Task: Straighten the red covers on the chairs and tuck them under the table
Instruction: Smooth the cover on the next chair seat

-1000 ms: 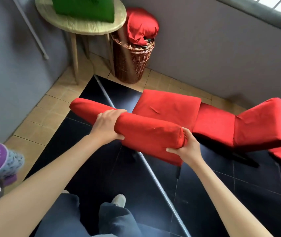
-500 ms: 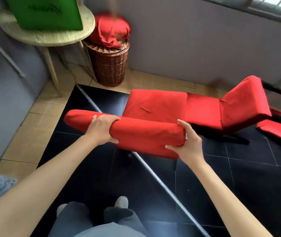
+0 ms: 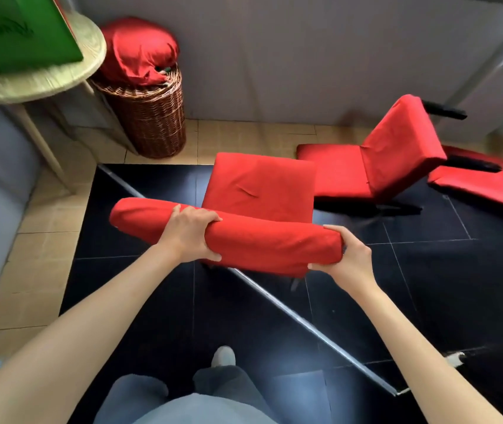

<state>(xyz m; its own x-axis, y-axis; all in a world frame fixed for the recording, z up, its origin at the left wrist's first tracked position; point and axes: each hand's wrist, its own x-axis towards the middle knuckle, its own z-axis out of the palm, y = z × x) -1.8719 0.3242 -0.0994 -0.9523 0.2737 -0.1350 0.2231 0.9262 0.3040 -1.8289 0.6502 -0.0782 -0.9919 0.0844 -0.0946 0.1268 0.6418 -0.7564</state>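
Standing at the far left is a round wooden table (image 3: pixel 60 78) with a green box (image 3: pixel 20 29) on top, and just to its right a wicker basket (image 3: pixel 149 117) stuffed with a red cloth bundle (image 3: pixel 140 48). Nearer, the left hand (image 3: pixel 190 232) wraps over the red-covered backrest (image 3: pixel 262 243) of the nearest chair, fingers curled across its top and thumb underneath. The chair's seat (image 3: pixel 262 185) lies just beyond the backrest, above the black glass table (image 3: pixel 140 301). At the backrest's right end the right hand (image 3: pixel 346 255) clamps the cover, fingers over the corner and thumb below. Farther right, a second red chair (image 3: pixel 397 154) stands near the wall, and a third red chair (image 3: pixel 489 182) shows at the right edge.
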